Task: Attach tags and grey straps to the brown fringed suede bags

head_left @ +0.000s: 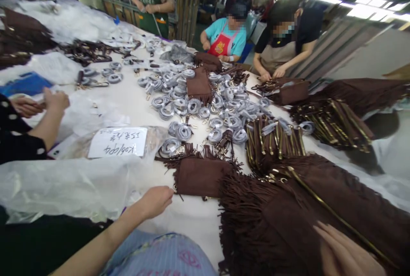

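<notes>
My left hand (156, 202) is closed, its fingertips pinched at the lower left corner of a small brown fringed bag (203, 177), by a metal ring. This bag lies flat on the white table (187, 212). At the lower right, my right hand (347, 252) rests with fingers stretched out against a stack of larger brown fringed bags (288, 229). Gold zippers run along the upper bags, and long fringe spills to the left. Part of my right hand is cut off by the frame edge.
Wrapped grey straps (194, 106) with metal clips crowd the table's middle. More zippered brown bags (275, 141) stand behind the stack. A labelled plastic bag (117, 142) lies at left, near a co-worker's hands (54, 101). Several people work along the far side.
</notes>
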### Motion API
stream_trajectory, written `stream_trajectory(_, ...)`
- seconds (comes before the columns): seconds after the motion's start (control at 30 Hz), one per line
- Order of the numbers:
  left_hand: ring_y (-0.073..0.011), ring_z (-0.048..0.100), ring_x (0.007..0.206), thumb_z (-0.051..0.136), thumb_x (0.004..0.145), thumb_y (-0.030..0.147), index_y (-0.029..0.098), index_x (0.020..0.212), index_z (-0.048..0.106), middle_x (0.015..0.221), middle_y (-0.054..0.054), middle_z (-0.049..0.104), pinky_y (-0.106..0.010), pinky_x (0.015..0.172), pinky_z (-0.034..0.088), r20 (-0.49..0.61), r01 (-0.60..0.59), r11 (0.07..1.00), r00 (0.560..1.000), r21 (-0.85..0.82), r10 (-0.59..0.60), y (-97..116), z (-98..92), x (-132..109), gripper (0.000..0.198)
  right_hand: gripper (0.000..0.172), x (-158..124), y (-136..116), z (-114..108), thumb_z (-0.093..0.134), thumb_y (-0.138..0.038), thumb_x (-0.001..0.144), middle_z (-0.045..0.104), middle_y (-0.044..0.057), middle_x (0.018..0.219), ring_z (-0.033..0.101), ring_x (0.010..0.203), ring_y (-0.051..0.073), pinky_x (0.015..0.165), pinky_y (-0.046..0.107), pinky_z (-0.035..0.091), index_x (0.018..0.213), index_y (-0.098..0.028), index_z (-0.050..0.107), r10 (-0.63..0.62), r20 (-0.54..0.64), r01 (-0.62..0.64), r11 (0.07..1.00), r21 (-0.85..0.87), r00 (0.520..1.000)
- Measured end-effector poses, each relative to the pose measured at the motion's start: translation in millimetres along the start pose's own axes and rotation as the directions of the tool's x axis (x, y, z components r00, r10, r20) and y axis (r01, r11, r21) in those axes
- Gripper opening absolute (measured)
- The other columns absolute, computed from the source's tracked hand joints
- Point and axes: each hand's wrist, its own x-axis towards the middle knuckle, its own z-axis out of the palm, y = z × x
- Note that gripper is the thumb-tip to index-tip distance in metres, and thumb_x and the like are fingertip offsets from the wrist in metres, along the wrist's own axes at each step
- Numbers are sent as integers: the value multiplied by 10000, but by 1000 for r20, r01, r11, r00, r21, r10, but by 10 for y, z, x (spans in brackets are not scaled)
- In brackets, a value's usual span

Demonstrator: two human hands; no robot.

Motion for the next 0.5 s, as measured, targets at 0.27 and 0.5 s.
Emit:
stream_trajectory(0.27,-300,502,1125,552,844,127,140,1103,534,1306,-182,498,-431,883,418,-165,-94,978,978,187,126,203,565,691,260,339,-711,-1120,1105,362,-142,929,722,28,852,703,737,171,668,259,577,1038,-259,661,-304,494,137,929,344,815)
stream_trajectory(0.5,-252,531,967,397,929,105,131,961,561,1054,-129,597,-382,786,411,-192,-136,953,963,269,192,167,538,904,169,304,-1129,-1315,1531,383,-288,964,723,88,911,707,779,211,677,285,582,1015,-186,664,-52,554,-136,947,292,831)
